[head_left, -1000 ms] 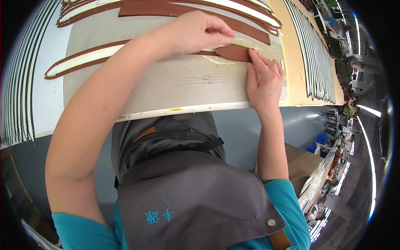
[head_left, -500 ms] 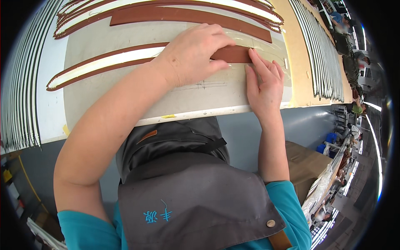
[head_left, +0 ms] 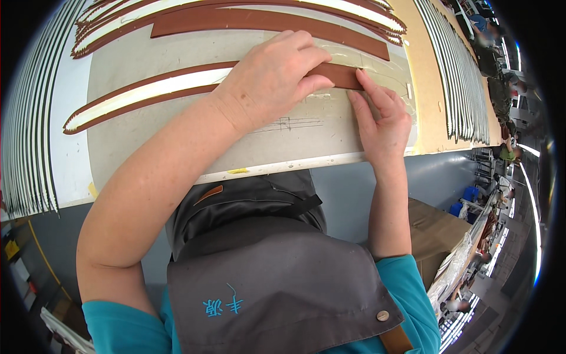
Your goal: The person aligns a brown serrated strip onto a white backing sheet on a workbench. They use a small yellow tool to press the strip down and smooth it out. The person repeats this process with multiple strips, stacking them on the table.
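Note:
A long brown leather-like strip (head_left: 339,75) lies across the grey work mat (head_left: 253,144). Its left part shows a white inner face between folded brown edges, ending in a notched rounded tip. Towards the right the plain brown face is up. My left hand (head_left: 274,76) lies over the middle, thumb at the near edge and fingers at the far edge, closed on the strip; what is under the palm is hidden. At the strip's right end, my right hand (head_left: 386,118) pinches the end, forefinger at the far corner and thumb at the near one.
Beyond my hands lie a plain brown strip (head_left: 271,20) and a stack of white-and-brown strips (head_left: 124,32). Rows of thin dark-and-white strips line the table at left (head_left: 32,118) and right (head_left: 457,76). The table's near edge (head_left: 277,167) runs in front of my apron. Other people are far right.
My right hand has shifted slightly right, still at the strip's end. My left thumb has moved up and right along the strip's near edge. The view has shifted a little.

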`<state>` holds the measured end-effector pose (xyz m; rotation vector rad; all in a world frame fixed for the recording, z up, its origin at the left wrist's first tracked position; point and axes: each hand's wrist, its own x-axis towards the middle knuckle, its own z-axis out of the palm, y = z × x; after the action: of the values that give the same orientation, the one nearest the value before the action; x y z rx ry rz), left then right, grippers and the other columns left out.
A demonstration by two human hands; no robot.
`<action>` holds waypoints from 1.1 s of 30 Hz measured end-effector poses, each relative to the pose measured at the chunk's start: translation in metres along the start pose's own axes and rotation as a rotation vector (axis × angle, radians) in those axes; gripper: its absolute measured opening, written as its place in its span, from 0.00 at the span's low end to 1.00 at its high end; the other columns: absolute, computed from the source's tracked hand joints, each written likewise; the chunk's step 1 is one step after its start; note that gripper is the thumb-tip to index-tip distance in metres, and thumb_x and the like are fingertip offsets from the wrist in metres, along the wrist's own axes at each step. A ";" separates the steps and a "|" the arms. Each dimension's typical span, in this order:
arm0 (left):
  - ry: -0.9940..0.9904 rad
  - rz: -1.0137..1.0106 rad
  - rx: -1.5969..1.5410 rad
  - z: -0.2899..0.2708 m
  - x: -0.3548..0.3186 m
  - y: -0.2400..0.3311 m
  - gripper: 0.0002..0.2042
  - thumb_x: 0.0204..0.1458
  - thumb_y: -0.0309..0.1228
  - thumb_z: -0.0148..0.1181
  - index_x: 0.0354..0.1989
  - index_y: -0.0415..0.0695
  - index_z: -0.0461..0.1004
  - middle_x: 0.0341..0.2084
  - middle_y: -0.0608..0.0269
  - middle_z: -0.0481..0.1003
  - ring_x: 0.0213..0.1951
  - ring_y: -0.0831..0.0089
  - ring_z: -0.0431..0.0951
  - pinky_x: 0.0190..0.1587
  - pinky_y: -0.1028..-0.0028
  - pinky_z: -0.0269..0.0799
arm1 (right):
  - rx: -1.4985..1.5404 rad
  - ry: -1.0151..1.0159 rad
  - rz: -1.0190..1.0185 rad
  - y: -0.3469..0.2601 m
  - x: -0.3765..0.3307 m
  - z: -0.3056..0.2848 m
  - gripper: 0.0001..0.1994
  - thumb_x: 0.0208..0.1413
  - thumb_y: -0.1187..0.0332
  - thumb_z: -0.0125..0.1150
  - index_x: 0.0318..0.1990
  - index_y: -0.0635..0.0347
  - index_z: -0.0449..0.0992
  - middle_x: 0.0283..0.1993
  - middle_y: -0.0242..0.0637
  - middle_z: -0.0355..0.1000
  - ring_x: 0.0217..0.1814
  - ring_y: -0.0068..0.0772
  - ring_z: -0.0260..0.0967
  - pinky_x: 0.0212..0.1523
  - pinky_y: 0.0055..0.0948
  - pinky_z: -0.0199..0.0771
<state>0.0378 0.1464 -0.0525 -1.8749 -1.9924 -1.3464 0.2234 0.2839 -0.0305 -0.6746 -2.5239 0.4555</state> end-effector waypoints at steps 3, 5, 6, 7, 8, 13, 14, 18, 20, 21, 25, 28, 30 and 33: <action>-0.016 -0.022 -0.032 -0.001 0.001 -0.001 0.17 0.53 0.33 0.71 0.50 0.42 0.78 0.39 0.58 0.77 0.41 0.58 0.77 0.44 0.64 0.77 | -0.019 0.034 -0.026 0.000 0.004 0.001 0.14 0.54 0.69 0.73 0.50 0.52 0.87 0.48 0.34 0.85 0.43 0.33 0.78 0.60 0.35 0.70; -0.051 -0.050 -0.072 -0.001 0.001 -0.003 0.17 0.53 0.31 0.71 0.50 0.42 0.78 0.40 0.58 0.77 0.40 0.59 0.77 0.44 0.65 0.77 | -0.029 0.071 -0.071 0.004 0.006 0.005 0.12 0.54 0.69 0.73 0.47 0.52 0.88 0.46 0.34 0.85 0.41 0.33 0.78 0.60 0.34 0.70; -0.065 -0.071 -0.107 0.000 0.001 -0.004 0.18 0.53 0.30 0.71 0.51 0.42 0.78 0.41 0.58 0.78 0.39 0.61 0.78 0.43 0.66 0.78 | -0.026 0.083 -0.075 0.005 0.006 0.006 0.11 0.55 0.69 0.73 0.46 0.53 0.88 0.45 0.34 0.85 0.41 0.33 0.78 0.59 0.34 0.70; -0.078 -0.092 -0.142 0.000 0.002 -0.005 0.18 0.53 0.29 0.70 0.52 0.42 0.78 0.41 0.58 0.78 0.39 0.62 0.78 0.43 0.67 0.78 | -0.023 0.095 -0.079 0.007 0.006 0.007 0.10 0.55 0.69 0.73 0.45 0.53 0.88 0.44 0.34 0.85 0.41 0.33 0.79 0.59 0.33 0.71; -0.092 -0.115 -0.176 0.000 0.002 -0.006 0.18 0.53 0.27 0.70 0.53 0.41 0.78 0.41 0.59 0.78 0.38 0.63 0.78 0.43 0.67 0.78 | -0.018 0.106 -0.083 0.007 0.006 0.007 0.09 0.55 0.69 0.73 0.43 0.53 0.88 0.43 0.33 0.86 0.40 0.33 0.79 0.58 0.32 0.71; -0.107 -0.148 -0.186 -0.002 0.004 -0.008 0.20 0.55 0.24 0.67 0.57 0.41 0.76 0.41 0.58 0.79 0.37 0.66 0.77 0.43 0.69 0.78 | 0.039 0.121 0.092 0.002 0.006 0.006 0.06 0.58 0.67 0.72 0.41 0.56 0.87 0.38 0.33 0.86 0.38 0.33 0.80 0.51 0.32 0.76; -0.103 -0.138 -0.168 -0.001 0.004 -0.009 0.20 0.55 0.23 0.66 0.57 0.41 0.76 0.40 0.58 0.79 0.36 0.66 0.77 0.43 0.69 0.78 | 0.055 0.122 0.150 0.002 0.005 0.007 0.06 0.59 0.67 0.71 0.41 0.57 0.87 0.38 0.33 0.86 0.37 0.33 0.80 0.49 0.31 0.77; -0.091 -0.135 -0.156 0.001 0.003 -0.008 0.21 0.54 0.25 0.67 0.58 0.41 0.76 0.39 0.59 0.79 0.36 0.67 0.76 0.42 0.70 0.77 | 0.203 0.108 0.317 0.000 0.004 0.004 0.06 0.61 0.67 0.71 0.42 0.57 0.87 0.37 0.34 0.86 0.39 0.31 0.81 0.46 0.30 0.79; -0.096 -0.149 -0.163 -0.001 0.004 -0.006 0.22 0.54 0.27 0.69 0.58 0.42 0.76 0.39 0.59 0.79 0.35 0.68 0.76 0.41 0.70 0.77 | 0.228 0.107 0.329 0.002 0.004 0.005 0.07 0.61 0.67 0.70 0.42 0.57 0.87 0.39 0.35 0.86 0.40 0.30 0.82 0.46 0.29 0.79; -0.101 -0.157 -0.164 -0.002 0.005 -0.005 0.22 0.53 0.29 0.70 0.58 0.42 0.76 0.39 0.60 0.79 0.35 0.68 0.75 0.40 0.70 0.76 | 0.209 0.110 0.267 0.002 0.004 0.006 0.07 0.60 0.67 0.71 0.43 0.57 0.87 0.40 0.35 0.86 0.41 0.30 0.82 0.47 0.29 0.78; -0.097 -0.201 -0.196 -0.004 0.005 0.000 0.25 0.52 0.36 0.73 0.58 0.44 0.76 0.38 0.62 0.79 0.34 0.69 0.75 0.38 0.70 0.75 | 0.098 0.107 0.020 0.007 0.001 0.009 0.08 0.59 0.68 0.72 0.44 0.57 0.87 0.46 0.36 0.85 0.44 0.30 0.83 0.52 0.29 0.76; -0.100 -0.243 -0.227 -0.004 0.006 0.001 0.25 0.52 0.38 0.74 0.58 0.44 0.77 0.38 0.62 0.79 0.34 0.69 0.74 0.38 0.70 0.75 | 0.021 0.078 -0.043 0.006 0.001 0.007 0.09 0.57 0.69 0.72 0.44 0.56 0.87 0.48 0.36 0.85 0.45 0.30 0.83 0.56 0.29 0.73; -0.115 -0.242 -0.225 -0.004 0.007 0.000 0.24 0.53 0.38 0.74 0.57 0.45 0.77 0.39 0.63 0.79 0.35 0.69 0.74 0.38 0.70 0.75 | -0.004 0.062 -0.038 0.005 0.002 0.004 0.09 0.57 0.69 0.72 0.45 0.55 0.87 0.49 0.35 0.84 0.46 0.30 0.83 0.56 0.29 0.73; -0.130 -0.202 -0.213 -0.004 0.006 -0.004 0.23 0.52 0.37 0.74 0.56 0.46 0.78 0.39 0.62 0.79 0.35 0.69 0.75 0.39 0.70 0.75 | -0.003 0.054 -0.021 0.004 0.002 0.004 0.09 0.56 0.69 0.73 0.45 0.55 0.87 0.49 0.35 0.84 0.45 0.29 0.83 0.56 0.29 0.73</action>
<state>0.0313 0.1490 -0.0482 -1.9369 -2.2342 -1.5843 0.2214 0.2873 -0.0343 -0.6529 -2.4787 0.4207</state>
